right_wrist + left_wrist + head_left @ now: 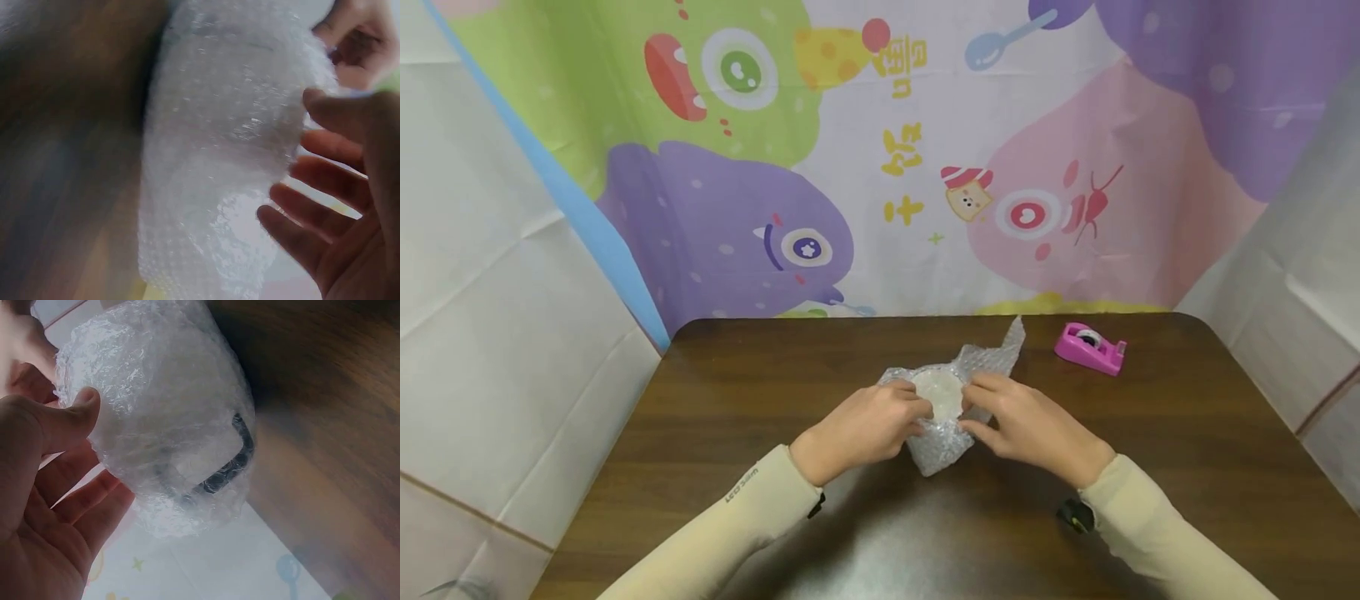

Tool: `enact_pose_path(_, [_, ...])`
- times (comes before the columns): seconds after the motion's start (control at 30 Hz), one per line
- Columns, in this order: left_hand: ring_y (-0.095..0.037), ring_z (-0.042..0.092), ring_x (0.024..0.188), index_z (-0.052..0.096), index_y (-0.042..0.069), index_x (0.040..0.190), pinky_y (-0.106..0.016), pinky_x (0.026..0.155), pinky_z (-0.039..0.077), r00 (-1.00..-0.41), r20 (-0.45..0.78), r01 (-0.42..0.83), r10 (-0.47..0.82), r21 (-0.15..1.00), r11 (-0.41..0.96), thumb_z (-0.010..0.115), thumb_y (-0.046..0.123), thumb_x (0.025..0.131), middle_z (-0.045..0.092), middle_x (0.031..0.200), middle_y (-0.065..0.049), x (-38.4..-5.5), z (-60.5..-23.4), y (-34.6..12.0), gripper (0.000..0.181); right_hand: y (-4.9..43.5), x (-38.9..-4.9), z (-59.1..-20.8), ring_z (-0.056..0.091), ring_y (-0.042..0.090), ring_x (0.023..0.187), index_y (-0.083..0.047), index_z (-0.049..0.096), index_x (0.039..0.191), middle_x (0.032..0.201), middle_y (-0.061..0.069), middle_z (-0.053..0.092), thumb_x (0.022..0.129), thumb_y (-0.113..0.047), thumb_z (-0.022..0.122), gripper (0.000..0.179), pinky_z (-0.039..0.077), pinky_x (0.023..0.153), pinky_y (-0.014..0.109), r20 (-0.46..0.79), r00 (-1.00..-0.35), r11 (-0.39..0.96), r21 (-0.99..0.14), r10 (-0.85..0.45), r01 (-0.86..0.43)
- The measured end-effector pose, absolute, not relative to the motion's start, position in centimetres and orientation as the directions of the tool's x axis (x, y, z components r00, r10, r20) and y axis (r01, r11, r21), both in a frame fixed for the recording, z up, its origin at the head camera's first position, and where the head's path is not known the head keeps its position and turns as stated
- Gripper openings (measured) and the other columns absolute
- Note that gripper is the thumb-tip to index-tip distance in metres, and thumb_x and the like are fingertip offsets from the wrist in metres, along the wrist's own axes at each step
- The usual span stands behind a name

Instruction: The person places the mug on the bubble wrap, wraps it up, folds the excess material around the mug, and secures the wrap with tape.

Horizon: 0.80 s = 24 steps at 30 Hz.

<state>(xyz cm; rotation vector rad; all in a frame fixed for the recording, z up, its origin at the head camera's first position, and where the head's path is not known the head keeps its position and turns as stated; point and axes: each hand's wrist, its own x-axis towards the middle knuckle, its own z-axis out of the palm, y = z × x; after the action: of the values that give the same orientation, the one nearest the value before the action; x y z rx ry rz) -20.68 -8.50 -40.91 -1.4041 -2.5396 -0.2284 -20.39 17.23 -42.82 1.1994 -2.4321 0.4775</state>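
A rounded object with a pale circular top [938, 392] sits in clear bubble wrap [942, 450] on the table. In the left wrist view a dark angular strip [232, 464] shows through the layers; the exact kind of object is hidden. From the left side, my left hand [876, 419] grips the wrap at the rim, thumb over it and fingers bent beneath. Opposite it, my right hand [1026, 421] holds the wrap's edge between thumb and forefinger, its other fingers more spread. A loose flap of the wrap [996, 357] sticks up behind my right hand.
A pink tape dispenser [1092, 350] with a roll in it stands at the back right of the brown wooden table [760, 375]. Behind the table's far edge hangs a cartoon-printed curtain [910, 275]. Pale panels [512, 275] flank both sides.
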Motion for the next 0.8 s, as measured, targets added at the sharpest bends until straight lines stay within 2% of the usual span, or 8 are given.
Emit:
enact_pose_path(0.17, [-0.012,0.061,0.081,0.068,0.015,0.090,-0.025,0.070,0.055,-0.519,0.278,0.848,0.808,0.049,0.528,0.077,0.014,0.091,0.066,0.084,0.004,-20.6,-40.9,-8.5,0.009,17.3,-20.0,-42.6,0.064,0.007,0.081,-0.011,0.073,0.104,0.100,-0.003,0.068,0.088,-0.027,0.081,0.024,0.057,0.069,0.027,0.478,-0.600,0.599,-0.178,-0.641,-0.781])
enact_pose_path(0.37, [-0.012,0.060,0.080,0.067,0.016,0.088,-0.026,0.068,0.055,-0.527,0.273,0.843,0.805,0.051,0.535,0.078,0.013,0.090,0.064,0.082,0.004,-20.6,-41.0,-8.6,0.011,17.5,-20.1,-42.5,0.071,0.015,0.093,-0.009,0.075,0.106,0.102,0.000,0.073,0.088,-0.027,0.081,0.026,0.060,0.080,0.036,0.498,-0.639,0.631,-0.214,-0.587,-0.746])
enact_pose_path(0.67, [-0.013,0.061,0.077,0.065,0.017,0.084,-0.026,0.068,0.054,-0.521,0.268,0.848,0.810,0.054,0.527,0.078,0.012,0.088,0.062,0.079,0.003,-20.7,-41.0,-8.6,0.015,18.2,-20.5,-41.4,0.070,0.021,0.087,-0.008,0.076,0.102,0.097,0.006,0.075,0.086,-0.028,0.082,0.027,0.059,0.073,0.042,0.579,-0.708,0.740,-0.248,-0.404,-0.625])
enact_pose_path(0.8, [-0.013,0.062,0.076,0.065,0.017,0.085,-0.026,0.067,0.054,-0.524,0.268,0.847,0.809,0.064,0.528,0.079,0.011,0.088,0.062,0.079,0.003,-20.8,-40.9,-8.6,0.015,18.5,-21.1,-40.6,0.071,0.027,0.091,-0.004,0.075,0.105,0.100,0.010,0.076,0.085,-0.025,0.082,0.030,0.059,0.078,0.046,0.620,-0.713,0.746,-0.294,-0.328,-0.598])
